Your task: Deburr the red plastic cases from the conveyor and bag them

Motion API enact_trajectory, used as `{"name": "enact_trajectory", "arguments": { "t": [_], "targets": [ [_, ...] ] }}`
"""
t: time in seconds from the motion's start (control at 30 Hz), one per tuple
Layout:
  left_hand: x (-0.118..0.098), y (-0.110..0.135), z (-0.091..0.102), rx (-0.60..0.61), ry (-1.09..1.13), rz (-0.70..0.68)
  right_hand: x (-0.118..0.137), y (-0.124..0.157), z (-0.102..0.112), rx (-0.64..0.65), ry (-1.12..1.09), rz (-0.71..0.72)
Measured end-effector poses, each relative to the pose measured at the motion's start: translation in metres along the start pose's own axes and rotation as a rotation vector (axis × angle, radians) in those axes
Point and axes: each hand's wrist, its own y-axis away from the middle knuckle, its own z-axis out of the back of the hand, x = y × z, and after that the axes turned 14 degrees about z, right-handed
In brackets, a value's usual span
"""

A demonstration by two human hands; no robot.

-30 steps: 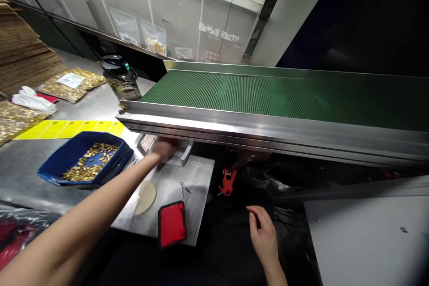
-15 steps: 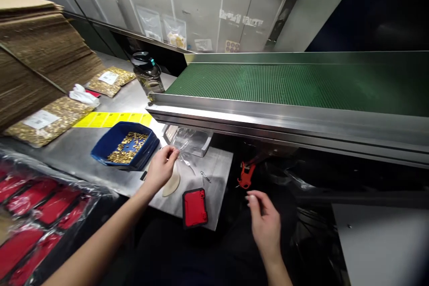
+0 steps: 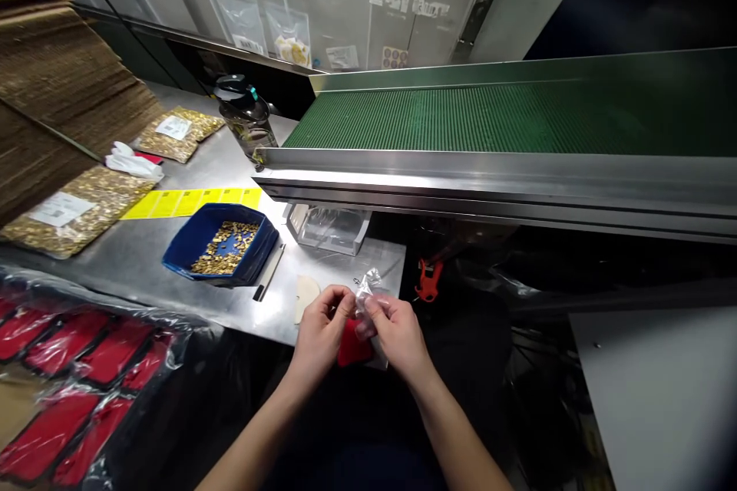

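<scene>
small clear plastic bag (crinkled, see-thru), pinched btwn left hand, right hand

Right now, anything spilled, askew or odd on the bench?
Nothing spilled: the gold parts sit inside the blue tray. Only oddity: the red case, partly hidden behind the left hand and right hand pinching the clear bag, seems to overhang the front edge of the bench.

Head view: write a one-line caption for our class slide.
Left hand and right hand pinch a clear bag above a red case, beside a blue tray.
</scene>
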Motion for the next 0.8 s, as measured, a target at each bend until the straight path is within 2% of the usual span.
{"name": "enact_trajectory", "arguments": {
  "t": [0.1,0.2,0.27,0.33,0.4,0.47,0.57,0.67,0.8],
  "targets": [
    [0.004,0.002,-0.011,0.133,-0.049,-0.006,-0.004,0.014,0.017,0.005,0.029,-0.022],
    [0.005,0.005,-0.02,0.197,-0.182,-0.056,-0.004,0.029,0.034,0.009,0.118,-0.057],
    [0.002,0.006,-0.024,0.202,-0.232,-0.079,-0.002,0.04,0.044,-0.012,0.209,-0.081],
    [0.0,0.007,-0.027,0.178,-0.254,-0.097,0.001,0.05,0.049,-0.067,0.416,-0.088],
    [-0.002,0.007,-0.031,0.129,-0.267,-0.114,0.004,0.056,0.051,-0.14,0.674,-0.057],
    [-0.002,0.007,-0.035,0.102,-0.261,-0.109,0.007,0.058,0.049,-0.191,0.796,0.015],
    [0.001,0.008,-0.042,0.153,-0.221,-0.058,0.008,0.054,0.046,-0.209,0.582,0.082],
    [0.005,0.007,-0.045,0.229,-0.166,-0.001,0.003,0.049,0.047,-0.19,0.302,0.023],
    [0.005,0.006,-0.04,0.331,-0.092,0.057,-0.005,0.048,0.051,-0.149,0.167,-0.011]
  ]
}}
